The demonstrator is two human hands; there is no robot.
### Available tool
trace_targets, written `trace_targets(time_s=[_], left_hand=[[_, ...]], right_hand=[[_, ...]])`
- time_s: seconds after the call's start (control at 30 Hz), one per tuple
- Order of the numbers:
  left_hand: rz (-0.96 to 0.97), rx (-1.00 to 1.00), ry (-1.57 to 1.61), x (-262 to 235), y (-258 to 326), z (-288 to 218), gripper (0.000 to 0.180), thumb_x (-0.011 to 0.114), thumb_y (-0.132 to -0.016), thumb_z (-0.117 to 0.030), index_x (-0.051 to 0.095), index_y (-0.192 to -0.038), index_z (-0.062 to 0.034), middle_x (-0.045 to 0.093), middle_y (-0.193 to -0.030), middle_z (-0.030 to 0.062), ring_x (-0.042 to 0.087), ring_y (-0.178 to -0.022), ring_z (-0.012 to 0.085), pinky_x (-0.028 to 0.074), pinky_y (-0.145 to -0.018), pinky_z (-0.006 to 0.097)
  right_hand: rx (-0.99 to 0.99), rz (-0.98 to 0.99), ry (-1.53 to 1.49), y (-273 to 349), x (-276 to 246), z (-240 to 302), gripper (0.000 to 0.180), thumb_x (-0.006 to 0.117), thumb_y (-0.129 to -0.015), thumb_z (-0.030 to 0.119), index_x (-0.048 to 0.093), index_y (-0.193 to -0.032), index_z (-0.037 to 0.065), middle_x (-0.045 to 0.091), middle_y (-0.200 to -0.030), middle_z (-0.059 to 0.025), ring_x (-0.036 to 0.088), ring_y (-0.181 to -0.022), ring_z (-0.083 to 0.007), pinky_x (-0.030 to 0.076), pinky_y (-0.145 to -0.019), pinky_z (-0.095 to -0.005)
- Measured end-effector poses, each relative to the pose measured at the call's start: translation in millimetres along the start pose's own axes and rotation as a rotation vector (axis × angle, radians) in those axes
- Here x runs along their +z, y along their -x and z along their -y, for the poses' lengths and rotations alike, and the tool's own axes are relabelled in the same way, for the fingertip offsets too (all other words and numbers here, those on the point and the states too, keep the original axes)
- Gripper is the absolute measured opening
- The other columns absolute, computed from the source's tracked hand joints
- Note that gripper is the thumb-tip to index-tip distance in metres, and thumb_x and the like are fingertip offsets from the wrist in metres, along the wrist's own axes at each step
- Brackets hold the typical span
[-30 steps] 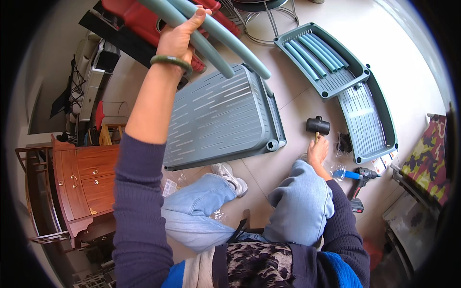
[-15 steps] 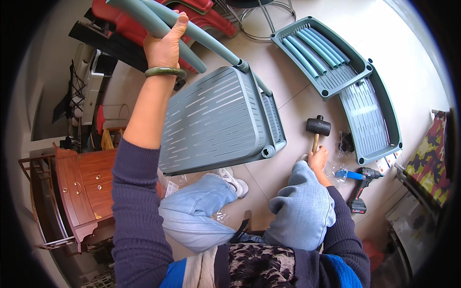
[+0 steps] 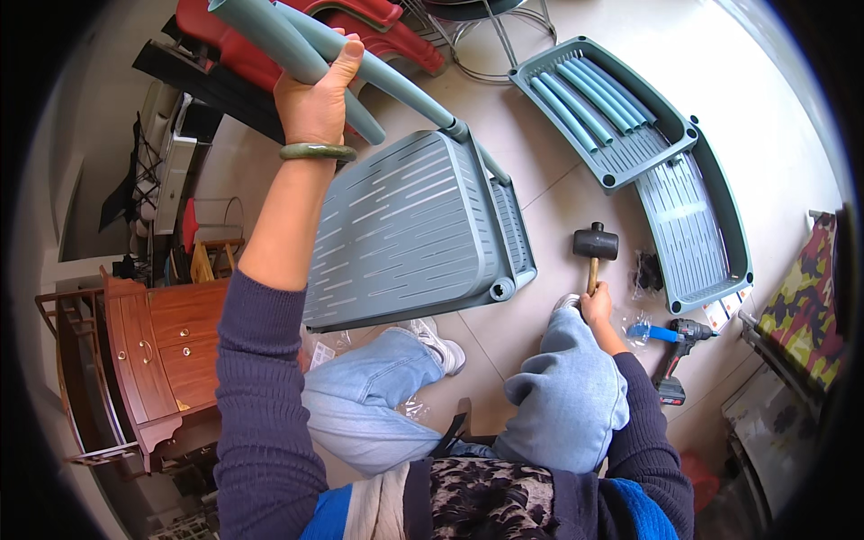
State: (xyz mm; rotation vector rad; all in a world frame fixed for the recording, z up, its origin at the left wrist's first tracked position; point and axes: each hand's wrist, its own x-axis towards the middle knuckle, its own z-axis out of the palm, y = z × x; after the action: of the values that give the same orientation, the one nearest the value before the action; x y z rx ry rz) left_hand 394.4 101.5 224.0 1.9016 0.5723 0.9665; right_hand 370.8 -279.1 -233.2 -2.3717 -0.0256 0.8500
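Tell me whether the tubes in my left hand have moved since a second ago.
Yes, leftward: against the slotted rack below, the tubes in your left hand have shifted, and one's lower end now appears to meet the rack's far right corner.

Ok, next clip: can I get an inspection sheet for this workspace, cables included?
Surface: pale tiled floor.
Job's things: slotted grey-green shelf unit; mallet; two trays, the farther one holding loose tubes.
Clutter: clear plastic wrapping; cordless drill.
Left hand: around two long tubes, one ending at a corner of the shelf unit.
Right hand: gripping the mallet by its handle.
Cables: nothing seen.
Surroundings: wooden cabinet at left; stool beyond the shelf unit.
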Motion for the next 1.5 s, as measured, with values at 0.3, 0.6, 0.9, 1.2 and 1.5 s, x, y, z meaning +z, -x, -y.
trace_targets(time_s=[0.3, 0.6, 0.9, 1.2, 1.5], left_hand=[[0.005, -0.080, 0.101, 2, 6, -3, 0.034, 0.075, -0.082, -0.014, 0.061, -0.108, 0.0016, 0.069, -0.100, 0.0131, 0.062, -0.096, 0.0171, 0.046, -0.089, 0.029], [-0.064, -0.057, 0.152, 0, 16, 12, 0.028, 0.076, -0.081, -0.009, 0.063, -0.104, 0.0019, 0.067, -0.098, 0.0093, 0.062, -0.082, 0.0126, 0.050, -0.066, 0.027], [-0.094, 0.051, 0.075, 4, 7, 2, 0.027, 0.075, -0.080, -0.006, 0.064, -0.104, 0.0019, 0.066, -0.100, 0.0085, 0.062, -0.089, 0.0146, 0.051, -0.082, 0.029], [-0.070, 0.042, 0.055, 1, -1, 6, 0.027, 0.075, -0.080, -0.007, 0.064, -0.102, 0.0022, 0.064, -0.099, 0.0082, 0.060, -0.083, 0.0142, 0.051, -0.074, 0.028], [-0.080, -0.076, 0.151, -14, -8, 17, 0.033, 0.074, -0.082, -0.008, 0.058, -0.109, 0.0033, 0.066, -0.098, 0.0137, 0.062, -0.083, 0.0175, 0.051, -0.067, 0.030]], right_hand=[[-0.003, -0.057, -0.003, -6, -4, -3, 0.035, 0.061, -0.076, 0.012, 0.050, -0.107, 0.000, 0.063, -0.096, -0.0243, 0.061, -0.093, -0.0407, 0.047, -0.084, -0.0460], [0.061, -0.078, -0.039, -2, -20, -4, 0.036, 0.060, -0.075, 0.016, 0.052, -0.106, 0.001, 0.063, -0.099, -0.0248, 0.061, -0.096, -0.0411, 0.046, -0.086, -0.0457], [0.109, -0.042, -0.067, 7, -17, -12, 0.036, 0.060, -0.076, 0.017, 0.051, -0.108, 0.002, 0.063, -0.099, -0.0261, 0.062, -0.095, -0.0419, 0.047, -0.085, -0.0464], [0.072, -0.082, -0.062, 5, -7, -21, 0.036, 0.059, -0.077, 0.016, 0.049, -0.109, 0.000, 0.063, -0.096, -0.0281, 0.061, -0.094, -0.0436, 0.047, -0.084, -0.0473], [0.035, -0.120, -0.134, 5, 6, -31, 0.035, 0.058, -0.077, 0.014, 0.048, -0.107, 0.001, 0.062, -0.092, -0.0295, 0.060, -0.089, -0.0463, 0.046, -0.081, -0.0495]])
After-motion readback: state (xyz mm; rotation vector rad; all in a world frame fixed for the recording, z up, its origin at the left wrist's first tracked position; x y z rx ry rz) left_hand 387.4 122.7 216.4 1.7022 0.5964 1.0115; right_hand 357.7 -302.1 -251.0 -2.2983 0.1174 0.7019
